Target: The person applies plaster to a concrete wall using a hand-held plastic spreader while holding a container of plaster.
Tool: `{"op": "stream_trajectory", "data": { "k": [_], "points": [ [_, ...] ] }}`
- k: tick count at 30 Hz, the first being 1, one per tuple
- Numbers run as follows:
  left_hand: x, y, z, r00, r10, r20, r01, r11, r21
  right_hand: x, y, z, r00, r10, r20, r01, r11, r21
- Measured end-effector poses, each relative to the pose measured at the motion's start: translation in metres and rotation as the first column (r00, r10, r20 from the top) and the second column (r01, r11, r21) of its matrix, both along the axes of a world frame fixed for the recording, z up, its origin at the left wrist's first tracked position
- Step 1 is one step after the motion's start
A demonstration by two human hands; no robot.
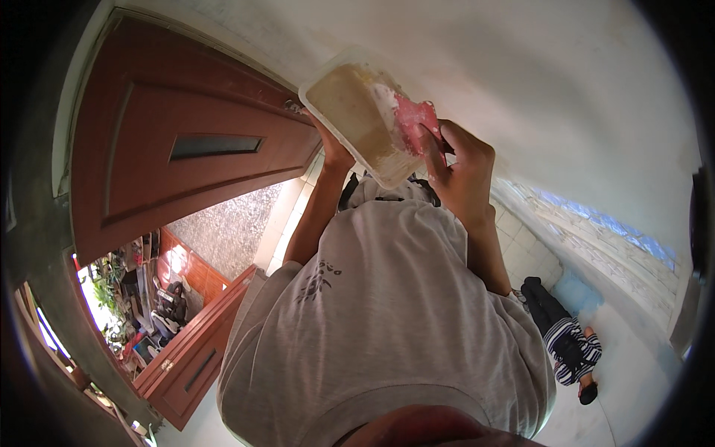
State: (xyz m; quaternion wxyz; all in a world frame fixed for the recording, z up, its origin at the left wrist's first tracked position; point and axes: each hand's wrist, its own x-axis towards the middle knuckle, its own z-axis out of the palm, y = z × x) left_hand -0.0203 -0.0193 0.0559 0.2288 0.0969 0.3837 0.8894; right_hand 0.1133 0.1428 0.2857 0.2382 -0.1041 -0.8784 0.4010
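Observation:
A rectangular, see-through plastic container (342,97) is held up in front of my chest, tilted so that its inside shows. White paste is smeared along its right side and lower corner. My left hand (337,147) grips the container from its left edge; most of the fingers are hidden behind it. In my right hand (463,164) is a flat pink-red putty spreader (417,123), pinched between thumb and fingers. White paste coats parts of the spreader, and its far edge reaches into the container against the pasty side.
A pale plastered wall (536,97) rises close ahead and to the right. A reddish-brown door (149,171) stands at the left, beside an opening onto cluttered things and plants. White floor tiles (514,231) lie below. Another person (570,346) in a striped top is behind at the right.

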Motion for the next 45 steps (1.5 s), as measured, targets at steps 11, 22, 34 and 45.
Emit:
{"op": "stream_trajectory", "data": {
  "k": [11,22,34,45],
  "points": [
    [0.021,0.011,0.049,0.994,0.106,-0.039,-0.112,0.963,-0.244,-0.025,-0.021,-0.054,0.930,0.214,0.300,-0.266,0.953,0.146],
    [0.015,-0.016,-0.003,0.976,0.183,-0.120,-0.206,0.954,-0.219,-0.019,-0.005,-0.020,0.977,0.170,0.129,-0.175,0.984,0.024],
    [0.018,-0.017,0.017,0.991,0.126,0.047,-0.128,0.991,0.045,-0.019,-0.026,-0.031,0.990,0.064,0.126,-0.072,0.996,0.055],
    [0.032,-0.005,0.042,0.970,0.224,-0.092,-0.242,0.923,-0.300,-0.015,-0.013,-0.047,0.968,0.172,0.184,-0.170,0.985,-0.025]
  ]
}}
